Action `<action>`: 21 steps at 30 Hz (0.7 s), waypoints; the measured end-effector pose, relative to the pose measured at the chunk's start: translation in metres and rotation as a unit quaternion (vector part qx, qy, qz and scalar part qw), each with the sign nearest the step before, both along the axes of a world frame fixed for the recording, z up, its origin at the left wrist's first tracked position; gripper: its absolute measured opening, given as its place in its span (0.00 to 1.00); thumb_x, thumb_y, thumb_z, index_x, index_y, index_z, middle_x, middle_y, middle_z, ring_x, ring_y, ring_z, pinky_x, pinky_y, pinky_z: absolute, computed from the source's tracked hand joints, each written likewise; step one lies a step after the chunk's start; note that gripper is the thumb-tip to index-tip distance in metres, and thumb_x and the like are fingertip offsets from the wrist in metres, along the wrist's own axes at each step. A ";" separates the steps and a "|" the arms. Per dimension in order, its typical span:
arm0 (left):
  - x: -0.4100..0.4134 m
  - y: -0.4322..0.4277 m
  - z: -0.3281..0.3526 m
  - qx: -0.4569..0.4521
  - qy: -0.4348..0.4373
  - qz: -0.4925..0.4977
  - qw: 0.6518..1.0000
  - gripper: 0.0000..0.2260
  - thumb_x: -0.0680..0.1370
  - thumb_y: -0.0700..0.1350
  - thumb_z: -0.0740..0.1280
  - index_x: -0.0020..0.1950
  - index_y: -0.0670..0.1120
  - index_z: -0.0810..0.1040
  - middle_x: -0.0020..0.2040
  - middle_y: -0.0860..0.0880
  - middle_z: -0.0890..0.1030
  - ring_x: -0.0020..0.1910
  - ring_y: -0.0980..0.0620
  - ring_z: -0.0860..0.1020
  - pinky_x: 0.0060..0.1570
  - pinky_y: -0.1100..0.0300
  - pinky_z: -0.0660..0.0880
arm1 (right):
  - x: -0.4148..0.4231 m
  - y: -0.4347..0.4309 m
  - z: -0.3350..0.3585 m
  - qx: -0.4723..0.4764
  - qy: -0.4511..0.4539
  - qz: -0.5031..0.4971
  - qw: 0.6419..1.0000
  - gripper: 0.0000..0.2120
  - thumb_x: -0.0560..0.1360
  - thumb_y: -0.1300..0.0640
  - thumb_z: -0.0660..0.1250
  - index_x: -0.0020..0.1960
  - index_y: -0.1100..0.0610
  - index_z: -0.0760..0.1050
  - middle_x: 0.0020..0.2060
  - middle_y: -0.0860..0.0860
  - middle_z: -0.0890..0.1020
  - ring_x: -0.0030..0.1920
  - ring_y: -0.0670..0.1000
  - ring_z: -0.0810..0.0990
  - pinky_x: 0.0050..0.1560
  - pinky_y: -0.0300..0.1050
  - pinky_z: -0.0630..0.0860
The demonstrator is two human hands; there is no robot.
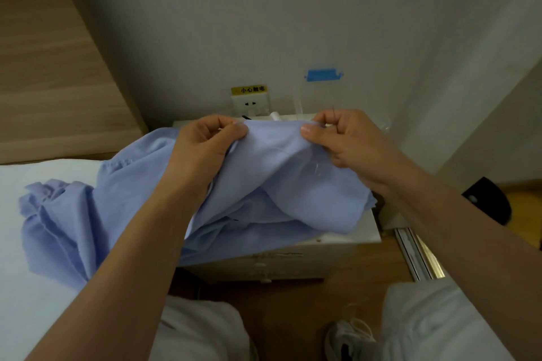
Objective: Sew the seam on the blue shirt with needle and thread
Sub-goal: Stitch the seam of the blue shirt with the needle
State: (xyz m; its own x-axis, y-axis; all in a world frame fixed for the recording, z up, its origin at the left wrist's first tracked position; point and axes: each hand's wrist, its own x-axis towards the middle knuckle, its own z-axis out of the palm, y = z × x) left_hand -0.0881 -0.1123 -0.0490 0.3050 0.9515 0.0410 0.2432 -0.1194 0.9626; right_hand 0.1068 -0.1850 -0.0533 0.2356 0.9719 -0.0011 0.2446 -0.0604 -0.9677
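Above the bench (366,233), our left hand (205,143) and right hand (349,141) each pinch the top fold of the one shirt (278,184), the right fingers (311,129) seemingly nipping one needle (333,114) too, and with only faint thread (316,168) showing we judge the seam mostly left to sew.

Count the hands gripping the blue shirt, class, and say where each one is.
2. The left hand pinches the raised fold of the blue shirt at its left end; the right hand pinches the right end, above the white nightstand.
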 end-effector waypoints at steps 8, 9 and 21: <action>-0.002 0.000 -0.003 0.017 0.027 -0.062 0.998 0.09 0.78 0.43 0.67 0.39 0.49 0.82 0.32 0.55 0.81 0.34 0.59 0.78 0.35 0.68 0.74 | 0.006 -0.001 0.001 0.003 -0.079 -0.043 0.996 0.05 0.76 0.60 0.67 0.41 0.56 0.79 0.25 0.51 0.71 0.24 0.44 0.66 0.26 0.32 0.64; -0.002 0.000 -0.003 0.024 0.033 -0.064 0.997 0.09 0.78 0.44 0.67 0.39 0.50 0.82 0.33 0.54 0.82 0.36 0.58 0.79 0.37 0.67 0.75 | 0.003 -0.002 0.002 0.003 -0.069 -0.041 0.997 0.04 0.76 0.58 0.67 0.46 0.54 0.80 0.26 0.52 0.73 0.24 0.43 0.67 0.26 0.31 0.65; -0.003 -0.001 -0.002 0.025 0.142 -0.101 0.984 0.05 0.77 0.46 0.68 0.42 0.54 0.81 0.35 0.54 0.82 0.37 0.59 0.79 0.36 0.69 0.75 | -0.013 -0.001 -0.002 0.024 -0.026 0.053 0.998 0.05 0.77 0.61 0.67 0.44 0.61 0.78 0.20 0.48 0.64 0.21 0.42 0.60 0.26 0.28 0.62</action>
